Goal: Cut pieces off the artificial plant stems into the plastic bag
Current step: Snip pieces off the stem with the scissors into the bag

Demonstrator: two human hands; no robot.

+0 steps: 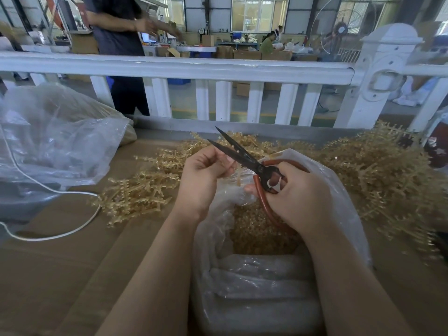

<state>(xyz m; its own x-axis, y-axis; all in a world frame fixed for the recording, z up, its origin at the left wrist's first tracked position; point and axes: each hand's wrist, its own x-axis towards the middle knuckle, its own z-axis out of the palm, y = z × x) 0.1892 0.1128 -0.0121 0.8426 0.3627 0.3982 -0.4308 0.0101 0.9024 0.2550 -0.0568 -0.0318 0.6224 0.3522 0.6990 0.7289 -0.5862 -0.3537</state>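
Note:
My right hand (294, 192) grips the red-brown handles of black scissors (238, 154), whose blades stand apart and point up and to the left. My left hand (203, 173) pinches a thin tan plant stem (238, 175) that hangs down just below the blades, over the mouth of a clear plastic bag (339, 202). Inside the bag lies a heap of small tan cut pieces (257, 234). Tan artificial plant stems are piled on the table to the left (143, 187) and to the right (378, 170) of my hands.
A cardboard-covered table (60, 263) carries a large crumpled clear bag (55, 141) at the left and a white cord (72, 229). A white railing (194, 69) runs along the far edge. A person in dark clothes (118, 44) stands behind it.

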